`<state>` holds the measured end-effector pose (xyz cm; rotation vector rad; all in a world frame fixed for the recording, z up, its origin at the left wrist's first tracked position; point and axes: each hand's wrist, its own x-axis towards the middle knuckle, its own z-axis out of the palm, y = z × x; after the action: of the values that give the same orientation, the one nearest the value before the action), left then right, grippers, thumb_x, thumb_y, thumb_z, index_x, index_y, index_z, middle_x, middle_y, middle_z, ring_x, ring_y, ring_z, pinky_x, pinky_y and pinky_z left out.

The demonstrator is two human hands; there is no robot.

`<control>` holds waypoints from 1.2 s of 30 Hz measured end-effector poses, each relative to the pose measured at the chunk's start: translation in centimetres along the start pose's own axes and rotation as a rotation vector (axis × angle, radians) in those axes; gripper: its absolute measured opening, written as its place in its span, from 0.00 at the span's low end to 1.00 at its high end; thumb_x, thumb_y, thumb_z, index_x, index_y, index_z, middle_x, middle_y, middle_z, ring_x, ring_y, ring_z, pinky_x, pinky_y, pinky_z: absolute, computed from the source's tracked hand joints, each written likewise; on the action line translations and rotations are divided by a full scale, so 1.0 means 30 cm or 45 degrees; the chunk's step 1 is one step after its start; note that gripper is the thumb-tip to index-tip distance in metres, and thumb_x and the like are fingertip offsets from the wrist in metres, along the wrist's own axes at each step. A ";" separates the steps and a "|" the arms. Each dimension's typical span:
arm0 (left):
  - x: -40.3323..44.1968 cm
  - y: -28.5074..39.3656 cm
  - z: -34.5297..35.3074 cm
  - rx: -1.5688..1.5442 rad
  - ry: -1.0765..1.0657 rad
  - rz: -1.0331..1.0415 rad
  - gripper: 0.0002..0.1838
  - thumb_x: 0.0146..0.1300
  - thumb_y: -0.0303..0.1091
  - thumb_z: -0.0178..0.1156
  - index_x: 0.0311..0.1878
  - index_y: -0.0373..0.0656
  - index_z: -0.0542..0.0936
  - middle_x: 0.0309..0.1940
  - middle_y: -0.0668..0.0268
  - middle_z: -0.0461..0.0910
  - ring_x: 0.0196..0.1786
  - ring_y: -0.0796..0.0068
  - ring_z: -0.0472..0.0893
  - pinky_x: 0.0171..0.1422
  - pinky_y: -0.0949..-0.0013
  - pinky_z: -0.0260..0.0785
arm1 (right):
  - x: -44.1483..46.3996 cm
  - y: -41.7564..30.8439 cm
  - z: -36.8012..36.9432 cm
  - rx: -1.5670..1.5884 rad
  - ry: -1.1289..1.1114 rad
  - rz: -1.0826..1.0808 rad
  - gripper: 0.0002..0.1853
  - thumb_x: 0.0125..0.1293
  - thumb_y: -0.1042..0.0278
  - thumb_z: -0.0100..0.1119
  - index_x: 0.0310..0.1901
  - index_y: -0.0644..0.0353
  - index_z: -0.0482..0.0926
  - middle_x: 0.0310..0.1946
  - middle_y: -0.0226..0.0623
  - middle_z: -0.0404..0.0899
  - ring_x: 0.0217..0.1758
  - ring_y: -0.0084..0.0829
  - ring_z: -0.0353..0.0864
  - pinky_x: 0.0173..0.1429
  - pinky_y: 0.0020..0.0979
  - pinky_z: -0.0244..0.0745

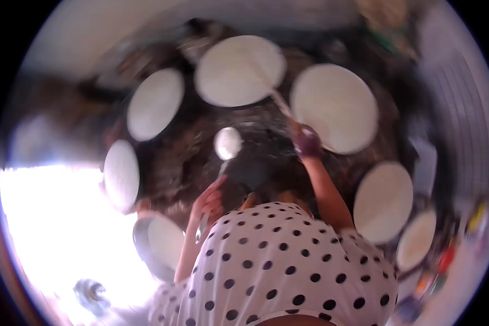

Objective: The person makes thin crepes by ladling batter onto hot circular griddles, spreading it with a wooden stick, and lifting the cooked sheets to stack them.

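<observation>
My left hand (207, 202) is closed around the handle of a ladle (228, 143), whose round bowl looks full of something white. Ahead, my right hand (308, 142), with a purple covering on it, grips a long wooden stick (281, 103). The stick's far end reaches over a round pan surface covered in a pale layer (231, 73), but blur hides whether it touches. Just right of that hand lies another pale round (337, 108). A wide bowl (141, 244) holding white liquid stands beside my left forearm.
More pale rounds curve about me: two on the left (156, 104) (121, 175) and two on the right (384, 202) (417, 240). Dark, uneven ground (168, 163) lies between them. Glare fills the lower left, near a clear plastic-looking item (91, 293). Small coloured items (446, 259) sit at lower right.
</observation>
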<state>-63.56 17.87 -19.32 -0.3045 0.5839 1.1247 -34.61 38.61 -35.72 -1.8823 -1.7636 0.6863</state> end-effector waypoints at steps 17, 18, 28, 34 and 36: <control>-0.559 0.100 -0.558 -0.124 0.435 1.095 0.21 0.73 0.34 0.44 0.68 0.51 0.62 0.15 0.77 0.56 0.12 0.86 0.57 0.14 0.81 0.49 | -0.365 -0.716 0.786 0.493 -1.147 0.170 0.11 0.57 0.58 0.68 0.32 0.56 0.81 0.19 0.27 0.77 0.15 0.19 0.71 0.17 0.23 0.61; -0.567 0.125 -0.629 -0.379 0.246 1.073 0.20 0.73 0.33 0.43 0.67 0.51 0.63 0.15 0.77 0.56 0.12 0.86 0.58 0.14 0.81 0.49 | -0.393 -0.758 0.871 0.501 -1.194 0.177 0.10 0.57 0.58 0.68 0.34 0.54 0.81 0.20 0.25 0.77 0.15 0.18 0.71 0.17 0.23 0.61; -0.831 0.080 -0.874 -0.563 0.450 1.195 0.19 0.73 0.34 0.43 0.65 0.51 0.63 0.16 0.77 0.60 0.11 0.86 0.61 0.12 0.78 0.54 | -0.636 -1.192 1.614 1.079 -1.573 0.104 0.15 0.55 0.55 0.69 0.35 0.57 0.81 0.27 0.30 0.80 0.30 0.22 0.79 0.34 0.25 0.71; -0.904 0.049 -0.899 -0.759 0.533 1.367 0.21 0.74 0.35 0.42 0.68 0.50 0.61 0.16 0.78 0.58 0.10 0.88 0.58 0.10 0.79 0.55 | -0.794 -1.552 1.616 0.043 -1.035 -0.197 0.26 0.52 0.48 0.67 0.39 0.67 0.81 0.35 0.44 0.83 0.40 0.38 0.83 0.48 0.36 0.75; -0.907 0.041 -0.895 -0.803 0.575 1.399 0.20 0.74 0.36 0.42 0.68 0.51 0.61 0.16 0.78 0.57 0.09 0.88 0.58 0.10 0.79 0.55 | -0.855 -1.553 1.661 -0.201 -0.937 -0.372 0.25 0.53 0.48 0.65 0.40 0.66 0.82 0.35 0.50 0.83 0.39 0.42 0.84 0.46 0.38 0.76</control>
<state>-80.59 -15.85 -25.27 -0.8531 0.8086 2.3426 -103.55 16.04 -42.87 -1.4999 -2.5378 1.2599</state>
